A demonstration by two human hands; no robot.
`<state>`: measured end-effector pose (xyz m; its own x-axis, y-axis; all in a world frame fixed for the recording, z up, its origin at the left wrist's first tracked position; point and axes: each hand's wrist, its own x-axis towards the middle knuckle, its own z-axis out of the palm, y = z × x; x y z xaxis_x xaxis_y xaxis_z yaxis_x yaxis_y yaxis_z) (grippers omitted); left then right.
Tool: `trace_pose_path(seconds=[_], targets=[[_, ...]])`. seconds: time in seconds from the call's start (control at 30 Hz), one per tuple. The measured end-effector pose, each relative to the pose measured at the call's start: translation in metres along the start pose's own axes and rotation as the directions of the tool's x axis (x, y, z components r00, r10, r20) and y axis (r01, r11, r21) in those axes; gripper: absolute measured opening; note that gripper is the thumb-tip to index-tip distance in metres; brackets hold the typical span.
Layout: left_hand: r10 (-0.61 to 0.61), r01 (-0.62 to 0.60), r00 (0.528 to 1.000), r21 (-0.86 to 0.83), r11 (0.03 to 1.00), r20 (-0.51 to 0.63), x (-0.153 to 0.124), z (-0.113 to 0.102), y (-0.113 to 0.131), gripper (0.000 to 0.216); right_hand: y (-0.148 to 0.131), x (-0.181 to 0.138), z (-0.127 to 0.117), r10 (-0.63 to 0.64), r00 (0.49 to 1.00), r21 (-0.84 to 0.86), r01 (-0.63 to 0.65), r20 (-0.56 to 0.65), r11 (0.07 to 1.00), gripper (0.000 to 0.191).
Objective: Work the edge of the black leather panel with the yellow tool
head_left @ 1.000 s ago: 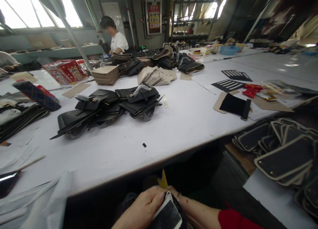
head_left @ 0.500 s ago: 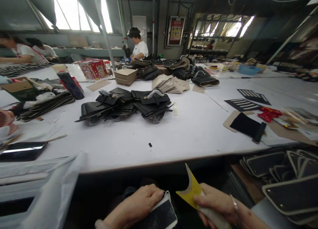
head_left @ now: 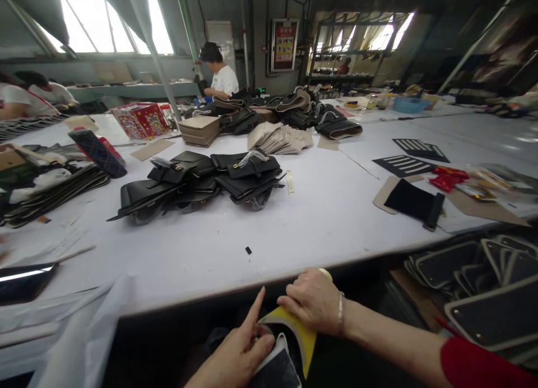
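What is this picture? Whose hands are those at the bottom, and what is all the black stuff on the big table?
The picture comes from a small camera worn on a person's head, so you see what that person sees when looking forward and down. The two hands at the bottom are that person's own. The left hand holds a flat black piece with a pale edge, with the first finger pointing up. The right hand, with a bracelet on the wrist, presses on a curved yellow card that bends over the black piece. Both are below the edge of a long white table. On the table lies a heap of black leather bag parts, with stacks of tan pieces behind it and a red printed box to the left. Far back, another person in a white shirt works at the same table.
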<state>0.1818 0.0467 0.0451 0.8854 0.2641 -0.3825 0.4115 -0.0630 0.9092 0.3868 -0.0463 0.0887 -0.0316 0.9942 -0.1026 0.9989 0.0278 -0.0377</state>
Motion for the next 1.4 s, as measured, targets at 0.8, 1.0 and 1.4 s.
trace_pose_path(seconds=[0.8,1.0,1.4], targets=[[0.119,-0.124,0.992,0.205,0.971,0.036,-0.008,-0.001,0.026,0.04,-0.023,0.009,-0.017,-0.115,0.984,-0.154,0.137,0.139,0.979,0.047],[0.167,-0.164,0.986,0.255,0.953,0.011,-0.011,0.003,0.021,0.033,-0.028,0.003,-0.014,-0.079,0.987,-0.154,0.1,0.141,0.983,0.049],[0.188,-0.173,0.982,0.32,0.932,-0.017,-0.017,0.008,0.019,0.035,-0.048,-0.014,-0.007,0.089,0.989,-0.168,-0.068,0.115,0.983,0.051]])
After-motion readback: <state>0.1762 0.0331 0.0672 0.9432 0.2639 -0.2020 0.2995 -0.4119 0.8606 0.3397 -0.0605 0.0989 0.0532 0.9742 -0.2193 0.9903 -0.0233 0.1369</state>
